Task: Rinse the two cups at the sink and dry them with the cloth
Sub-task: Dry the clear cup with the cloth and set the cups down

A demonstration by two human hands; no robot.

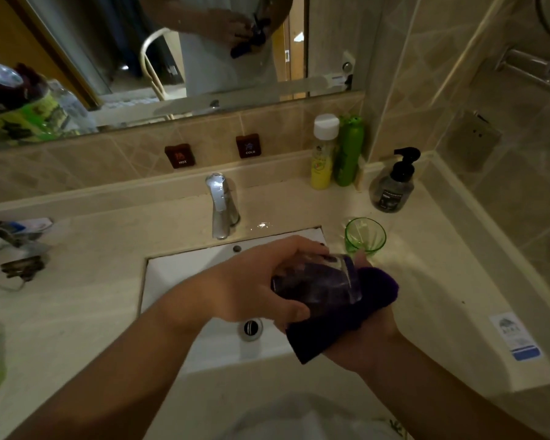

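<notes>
Beige stone bathroom counter (426, 281) w/ white sink basin (185, 274). Over basin, left hand (254, 281) gripped clear glass cup (318, 281) on its side, fingers curled round it. Right hand (362, 338) held dark purple cloth (375, 287), bunched against cup's mouth. Green glass cup (365, 235) stood upright on counter, right of chrome tap (221, 206).

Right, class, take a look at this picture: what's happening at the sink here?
A person stands at a bathroom sink drying a clear cup. The left hand grips the cup on its side over the basin, while the right hand holds a dark purple cloth against its open end. A green cup stands upright on the counter just beyond. No water can be seen running from the tap.
</notes>
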